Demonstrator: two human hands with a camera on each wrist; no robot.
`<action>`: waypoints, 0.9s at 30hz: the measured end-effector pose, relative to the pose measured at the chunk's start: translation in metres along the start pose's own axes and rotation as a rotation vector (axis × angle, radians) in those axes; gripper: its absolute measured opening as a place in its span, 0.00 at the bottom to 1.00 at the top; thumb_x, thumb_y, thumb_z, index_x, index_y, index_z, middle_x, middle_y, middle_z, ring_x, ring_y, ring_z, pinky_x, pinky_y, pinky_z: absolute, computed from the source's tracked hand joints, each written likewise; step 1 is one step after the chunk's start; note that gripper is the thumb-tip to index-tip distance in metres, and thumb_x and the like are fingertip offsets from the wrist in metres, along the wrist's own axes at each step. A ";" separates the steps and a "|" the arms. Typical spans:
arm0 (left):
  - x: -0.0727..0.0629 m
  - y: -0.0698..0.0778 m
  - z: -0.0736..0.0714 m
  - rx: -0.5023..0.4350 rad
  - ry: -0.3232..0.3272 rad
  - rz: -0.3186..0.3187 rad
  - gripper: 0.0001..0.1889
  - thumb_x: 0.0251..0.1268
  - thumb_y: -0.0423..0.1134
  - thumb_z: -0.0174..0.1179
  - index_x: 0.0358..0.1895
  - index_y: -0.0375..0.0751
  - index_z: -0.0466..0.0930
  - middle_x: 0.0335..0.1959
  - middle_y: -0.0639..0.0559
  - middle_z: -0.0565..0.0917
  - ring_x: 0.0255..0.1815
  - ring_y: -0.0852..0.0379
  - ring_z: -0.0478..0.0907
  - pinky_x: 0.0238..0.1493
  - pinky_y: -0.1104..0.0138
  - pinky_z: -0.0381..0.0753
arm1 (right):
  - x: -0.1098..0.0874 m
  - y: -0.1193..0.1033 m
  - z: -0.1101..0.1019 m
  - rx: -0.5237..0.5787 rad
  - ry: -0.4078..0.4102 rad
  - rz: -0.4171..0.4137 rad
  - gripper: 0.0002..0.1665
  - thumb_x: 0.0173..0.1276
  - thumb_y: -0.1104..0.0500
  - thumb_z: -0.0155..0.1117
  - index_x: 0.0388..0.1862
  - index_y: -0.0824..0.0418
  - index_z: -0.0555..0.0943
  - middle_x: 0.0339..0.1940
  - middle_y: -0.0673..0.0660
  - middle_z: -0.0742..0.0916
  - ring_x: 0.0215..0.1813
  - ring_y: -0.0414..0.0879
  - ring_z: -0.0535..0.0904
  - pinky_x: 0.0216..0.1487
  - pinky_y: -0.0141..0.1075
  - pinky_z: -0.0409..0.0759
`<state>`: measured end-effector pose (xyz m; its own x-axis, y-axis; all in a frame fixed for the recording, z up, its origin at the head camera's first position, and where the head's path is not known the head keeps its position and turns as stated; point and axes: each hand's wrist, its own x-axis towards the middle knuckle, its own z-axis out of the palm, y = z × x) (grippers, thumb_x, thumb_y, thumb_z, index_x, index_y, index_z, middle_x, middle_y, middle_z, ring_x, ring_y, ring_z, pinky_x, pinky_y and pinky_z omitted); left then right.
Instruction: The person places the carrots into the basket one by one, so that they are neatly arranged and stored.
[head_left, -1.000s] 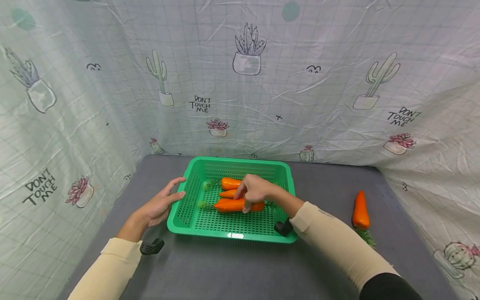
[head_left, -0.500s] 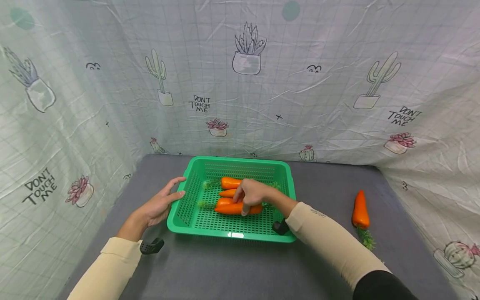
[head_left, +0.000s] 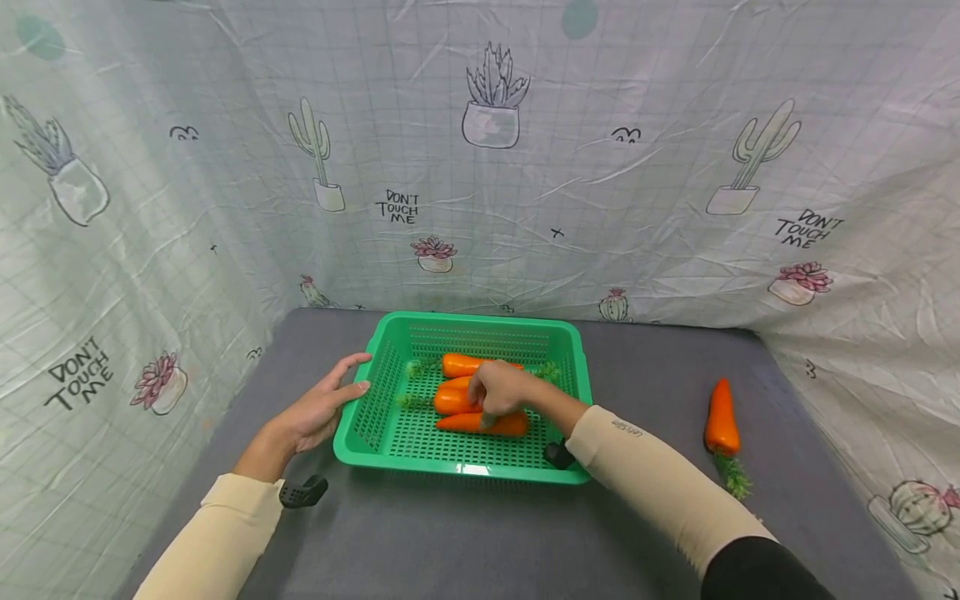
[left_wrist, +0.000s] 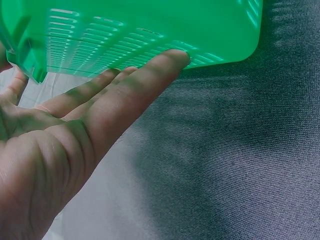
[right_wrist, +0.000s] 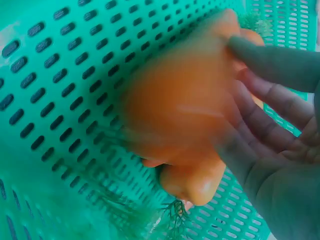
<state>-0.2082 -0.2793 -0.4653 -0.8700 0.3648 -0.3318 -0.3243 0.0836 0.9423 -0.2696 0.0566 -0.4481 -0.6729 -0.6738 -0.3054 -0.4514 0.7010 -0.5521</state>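
In the head view, a green perforated basket holds several orange carrots. My right hand reaches into it, thumb and fingers gripping the nearest carrot, which points left. Behind that lie a thick carrot and a rear carrot. The right wrist view shows the gripped carrot blurred, with the thumb against it. At the basket's left end, my left hand touches the rim with thumb and forefinger. Straight fingers lie against the outer wall in the left wrist view.
A single carrot with green leaves lies on the grey table to the right of the basket. Patterned cloth walls enclose the back and sides.
My right hand has drawn the nearest carrot slightly toward me, and it now lies further forward than the thick carrot behind it. My left hand stays at the rim.
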 end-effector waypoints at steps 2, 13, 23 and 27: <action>0.000 0.000 0.000 0.003 0.002 0.002 0.36 0.84 0.51 0.51 0.82 0.64 0.39 0.73 0.28 0.66 0.61 0.43 0.84 0.56 0.44 0.87 | 0.001 -0.001 0.001 -0.036 0.010 0.012 0.19 0.56 0.67 0.82 0.47 0.62 0.89 0.52 0.55 0.90 0.56 0.50 0.84 0.56 0.44 0.87; -0.001 0.001 0.003 0.013 0.003 -0.003 0.37 0.84 0.52 0.51 0.83 0.64 0.38 0.73 0.29 0.66 0.62 0.44 0.83 0.57 0.45 0.87 | 0.001 0.005 0.003 -0.034 0.056 0.016 0.11 0.55 0.63 0.85 0.35 0.57 0.90 0.38 0.50 0.90 0.44 0.45 0.82 0.46 0.40 0.86; 0.000 -0.001 0.003 0.024 0.006 0.001 0.36 0.85 0.51 0.51 0.83 0.64 0.39 0.74 0.28 0.64 0.62 0.44 0.83 0.57 0.44 0.87 | -0.004 0.009 -0.004 0.111 0.103 -0.058 0.09 0.54 0.67 0.84 0.33 0.62 0.91 0.27 0.52 0.90 0.31 0.41 0.82 0.35 0.32 0.83; 0.001 -0.001 0.002 0.018 0.018 -0.009 0.35 0.84 0.51 0.51 0.82 0.65 0.40 0.73 0.30 0.66 0.62 0.44 0.83 0.57 0.45 0.87 | -0.007 0.009 -0.012 0.172 0.114 -0.064 0.09 0.55 0.67 0.83 0.34 0.63 0.91 0.30 0.53 0.91 0.32 0.40 0.83 0.36 0.32 0.83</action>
<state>-0.2080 -0.2767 -0.4663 -0.8735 0.3473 -0.3412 -0.3259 0.1037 0.9397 -0.2758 0.0707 -0.4416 -0.7124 -0.6778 -0.1816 -0.3950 0.6013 -0.6946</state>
